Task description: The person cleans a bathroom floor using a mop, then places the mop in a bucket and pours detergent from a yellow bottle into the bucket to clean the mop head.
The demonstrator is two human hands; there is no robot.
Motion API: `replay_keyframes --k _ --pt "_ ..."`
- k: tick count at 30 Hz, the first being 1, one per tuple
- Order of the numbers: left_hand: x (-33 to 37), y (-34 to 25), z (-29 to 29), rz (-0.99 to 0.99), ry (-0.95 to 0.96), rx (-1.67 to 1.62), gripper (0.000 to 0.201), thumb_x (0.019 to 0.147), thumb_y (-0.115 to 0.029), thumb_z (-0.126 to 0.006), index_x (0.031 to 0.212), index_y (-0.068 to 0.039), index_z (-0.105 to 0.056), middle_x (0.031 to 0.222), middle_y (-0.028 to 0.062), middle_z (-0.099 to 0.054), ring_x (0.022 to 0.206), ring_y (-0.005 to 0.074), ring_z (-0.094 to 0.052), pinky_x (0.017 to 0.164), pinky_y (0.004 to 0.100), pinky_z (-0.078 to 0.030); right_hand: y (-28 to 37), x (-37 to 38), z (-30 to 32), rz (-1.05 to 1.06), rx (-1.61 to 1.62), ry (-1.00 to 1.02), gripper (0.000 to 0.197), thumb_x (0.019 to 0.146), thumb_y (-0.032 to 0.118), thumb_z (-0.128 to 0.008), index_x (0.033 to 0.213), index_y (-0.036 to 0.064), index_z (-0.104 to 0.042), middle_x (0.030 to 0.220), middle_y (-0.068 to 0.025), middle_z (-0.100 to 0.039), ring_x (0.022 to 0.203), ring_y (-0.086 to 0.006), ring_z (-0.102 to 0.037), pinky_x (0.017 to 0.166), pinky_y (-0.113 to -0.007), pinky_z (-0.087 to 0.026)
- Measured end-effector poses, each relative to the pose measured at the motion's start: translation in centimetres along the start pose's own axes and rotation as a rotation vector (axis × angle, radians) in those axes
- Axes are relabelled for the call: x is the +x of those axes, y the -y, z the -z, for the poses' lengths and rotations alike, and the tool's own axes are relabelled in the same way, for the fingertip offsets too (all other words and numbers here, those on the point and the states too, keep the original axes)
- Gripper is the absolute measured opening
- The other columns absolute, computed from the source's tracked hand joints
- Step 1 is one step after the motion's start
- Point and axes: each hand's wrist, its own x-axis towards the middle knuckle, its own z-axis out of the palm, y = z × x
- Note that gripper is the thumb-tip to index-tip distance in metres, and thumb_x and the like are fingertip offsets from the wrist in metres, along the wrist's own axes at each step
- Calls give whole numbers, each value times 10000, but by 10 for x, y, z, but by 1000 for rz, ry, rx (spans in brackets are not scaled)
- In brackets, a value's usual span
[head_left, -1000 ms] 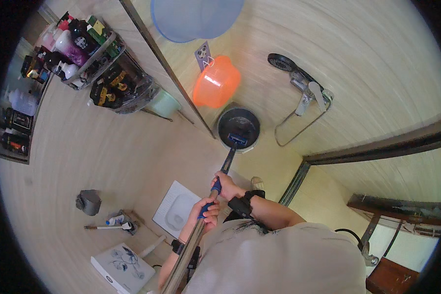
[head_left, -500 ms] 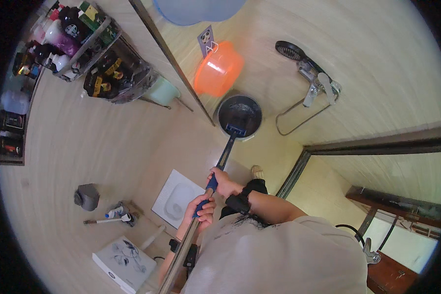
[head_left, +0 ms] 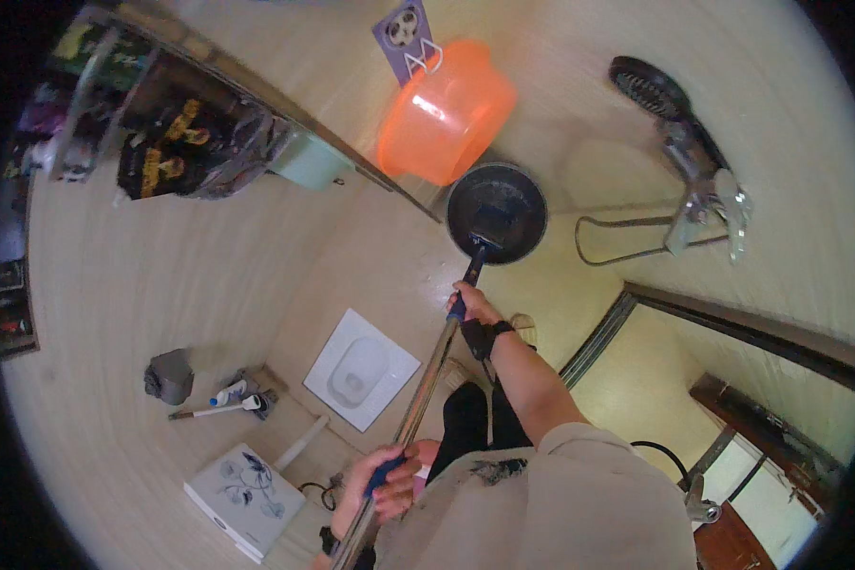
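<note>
A long-handled mop with a metal pole and blue grips runs diagonally from the lower edge up to a round dark bucket. Its head is down inside the bucket, where dark shadow and water hide most of it. My right hand is wrapped round the upper blue grip, close below the bucket. Lower down the pole, beside my body, my left hand grips the other blue sleeve. Both wrists wear dark bands.
An orange basin hangs on the wall just behind the bucket. A squat toilet is set in the floor to the left. A shower head and tap project at the right. A white cistern and toilet brush are at lower left.
My hands have moved apart along the mop: the right is farther toward the bucket, the left lower, near my body. The view has shifted closer to the bucket and basin.
</note>
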Motion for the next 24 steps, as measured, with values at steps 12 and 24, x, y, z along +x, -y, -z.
replay_keyframes --k 12,24 --pt "-2 4 -34 -20 -208 -116 162 884 -164 -412 993 -46 -428 541 21 -404 305 105 -402 247 227 -355 63 110 41 -74 -144 66 140 804 196 -512 735 94 -445 542 -53 -455 502 -203 -498 503 -345 -459" --pt "6 20 1 20 20 -87 122 880 -181 -413 905 -65 -384 561 7 -365 308 83 -336 263 220 -298 38 76 39 48 -23 118 146 782 170 -515 725 81 -414 550 -39 -422 501 -197 -493 456 -333 -443"
